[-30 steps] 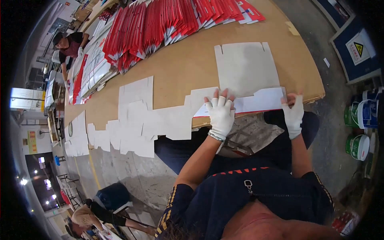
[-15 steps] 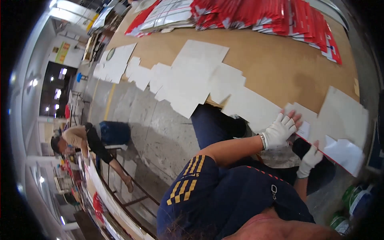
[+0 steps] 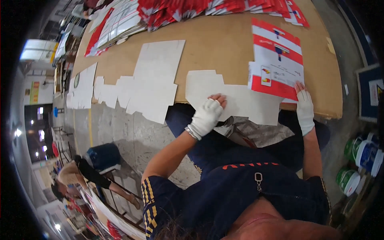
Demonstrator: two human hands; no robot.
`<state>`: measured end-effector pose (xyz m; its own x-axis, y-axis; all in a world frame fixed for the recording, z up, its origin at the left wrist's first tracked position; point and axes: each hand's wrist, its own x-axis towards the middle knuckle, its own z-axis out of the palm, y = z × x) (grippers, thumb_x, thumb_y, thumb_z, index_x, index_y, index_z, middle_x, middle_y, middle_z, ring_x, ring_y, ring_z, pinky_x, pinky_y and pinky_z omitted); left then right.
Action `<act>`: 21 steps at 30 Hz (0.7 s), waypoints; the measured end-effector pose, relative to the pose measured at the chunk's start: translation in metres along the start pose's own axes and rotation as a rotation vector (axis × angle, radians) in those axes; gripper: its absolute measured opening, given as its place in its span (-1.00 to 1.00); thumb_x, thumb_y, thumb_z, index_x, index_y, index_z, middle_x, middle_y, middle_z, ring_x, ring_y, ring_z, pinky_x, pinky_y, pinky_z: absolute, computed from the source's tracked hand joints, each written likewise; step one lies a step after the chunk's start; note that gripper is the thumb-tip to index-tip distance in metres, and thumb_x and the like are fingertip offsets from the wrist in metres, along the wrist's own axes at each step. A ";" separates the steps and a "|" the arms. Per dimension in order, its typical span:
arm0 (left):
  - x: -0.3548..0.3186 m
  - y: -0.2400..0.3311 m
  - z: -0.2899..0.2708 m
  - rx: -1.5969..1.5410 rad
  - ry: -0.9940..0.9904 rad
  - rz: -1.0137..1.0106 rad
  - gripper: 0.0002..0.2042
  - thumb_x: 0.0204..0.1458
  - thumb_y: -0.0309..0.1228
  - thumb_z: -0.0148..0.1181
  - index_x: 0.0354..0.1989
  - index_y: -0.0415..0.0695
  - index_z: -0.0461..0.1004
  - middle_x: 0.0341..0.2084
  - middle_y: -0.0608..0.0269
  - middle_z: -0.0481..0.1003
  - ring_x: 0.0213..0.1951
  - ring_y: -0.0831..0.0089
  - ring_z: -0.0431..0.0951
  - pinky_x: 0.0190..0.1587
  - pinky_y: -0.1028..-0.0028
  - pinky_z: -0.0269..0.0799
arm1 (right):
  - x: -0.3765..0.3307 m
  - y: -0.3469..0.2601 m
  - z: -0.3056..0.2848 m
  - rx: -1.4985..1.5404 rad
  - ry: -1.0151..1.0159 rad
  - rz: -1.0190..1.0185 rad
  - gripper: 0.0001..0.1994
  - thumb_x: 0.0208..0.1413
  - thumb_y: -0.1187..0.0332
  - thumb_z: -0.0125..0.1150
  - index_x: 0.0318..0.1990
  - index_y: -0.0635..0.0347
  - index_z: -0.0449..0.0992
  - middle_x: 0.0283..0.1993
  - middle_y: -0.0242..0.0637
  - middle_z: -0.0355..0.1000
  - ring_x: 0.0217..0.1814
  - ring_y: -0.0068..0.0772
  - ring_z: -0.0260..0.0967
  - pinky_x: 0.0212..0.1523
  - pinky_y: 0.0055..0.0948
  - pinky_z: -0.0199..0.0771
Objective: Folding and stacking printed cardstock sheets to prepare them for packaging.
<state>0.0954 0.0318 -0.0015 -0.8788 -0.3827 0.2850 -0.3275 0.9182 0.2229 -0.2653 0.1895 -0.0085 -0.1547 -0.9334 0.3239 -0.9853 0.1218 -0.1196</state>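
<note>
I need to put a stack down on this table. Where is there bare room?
Bare brown table lies between the white die-cut sheet and the red-and-white printed sheet, below the red stacks. The near edge is crowded: blank sheet under the left hand, right hand.

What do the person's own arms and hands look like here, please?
Both hands wear white fingerless gloves: the left hand and the right hand. A thin metal bangle circles the left wrist. The forearms are bare; a dark navy short sleeve carries yellow stripes.
</note>
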 end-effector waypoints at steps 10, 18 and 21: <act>0.041 -0.011 0.028 -0.243 0.195 -0.515 -0.82 -0.21 -0.46 0.25 -0.36 -0.13 0.55 -0.31 0.15 0.48 -0.26 0.13 0.50 -0.24 0.31 0.42 | -0.013 -0.001 0.001 0.325 0.176 0.135 -0.41 -0.07 0.63 -0.16 0.24 0.29 0.21 0.28 -0.07 0.18 0.31 -0.04 0.13 0.33 -0.20 0.06; 0.046 0.010 0.002 0.019 -0.045 -0.163 -0.08 -0.22 0.07 0.26 0.27 -0.26 0.10 0.28 -0.08 0.05 0.34 -0.01 -0.06 0.28 -0.11 -0.20 | 0.017 -0.083 -0.008 0.165 -0.244 -0.264 -0.40 -0.11 0.27 0.19 0.20 0.02 0.31 0.31 -0.34 0.20 0.40 -0.21 0.00 0.37 0.06 -0.21; 0.024 0.008 -0.033 0.184 -0.301 -0.114 -0.05 -0.30 0.00 0.32 0.30 -0.18 0.07 0.29 0.04 0.09 0.37 0.11 -0.09 0.31 -0.13 -0.29 | 0.008 -0.074 -0.005 0.091 -0.242 -0.280 -0.41 -0.06 0.15 0.21 0.20 0.01 0.31 0.32 -0.35 0.19 0.41 -0.23 0.00 0.37 0.06 -0.23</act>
<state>0.0836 0.0268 0.0379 -0.8866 -0.4618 -0.0254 -0.4624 0.8847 0.0587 -0.1935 0.1747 0.0076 0.1515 -0.9804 0.1263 -0.9749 -0.1693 -0.1446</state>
